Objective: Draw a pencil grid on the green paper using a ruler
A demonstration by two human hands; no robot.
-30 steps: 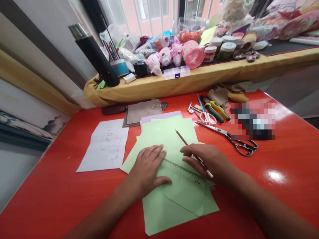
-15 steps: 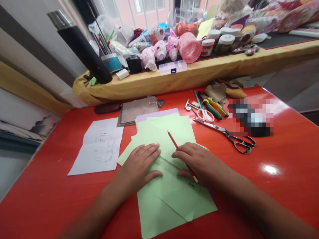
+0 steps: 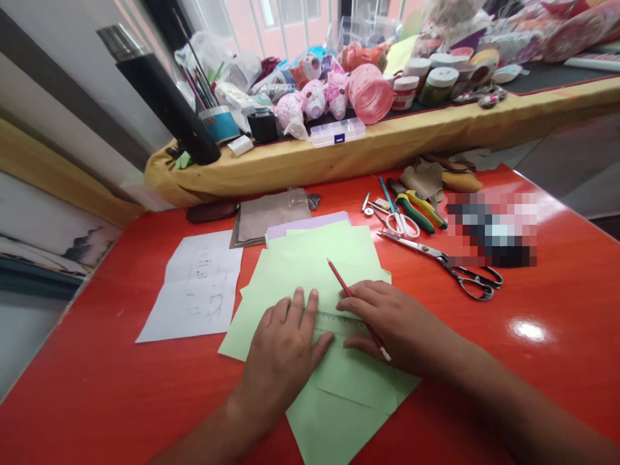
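Observation:
Several sheets of light green paper (image 3: 334,252) lie stacked on the red table in front of me. My left hand (image 3: 285,339) rests flat on them, fingers spread, its fingertips by the left end of a clear ruler (image 3: 339,321). A red pencil (image 3: 338,276) is held in my right hand (image 3: 382,320), its point up and away from the paper's lower edge and its eraser end toward me. My right thumb and fingers are at the ruler's right part, which the hand partly covers.
A white sheet with a drawing (image 3: 194,284) lies left. Large scissors (image 3: 440,258), white-handled scissors (image 3: 403,223) and green-yellow pliers (image 3: 416,210) lie right. Behind are brown sheets (image 3: 271,216) and a cloth-covered ledge (image 3: 271,165) with a black flask (image 3: 167,106) and jars (image 3: 438,85).
The top green paper and the ruler have turned counter-clockwise under my hands. My left hand has shifted right and nearer me, its fingers now pointing more forward. The pencil stays in my right hand.

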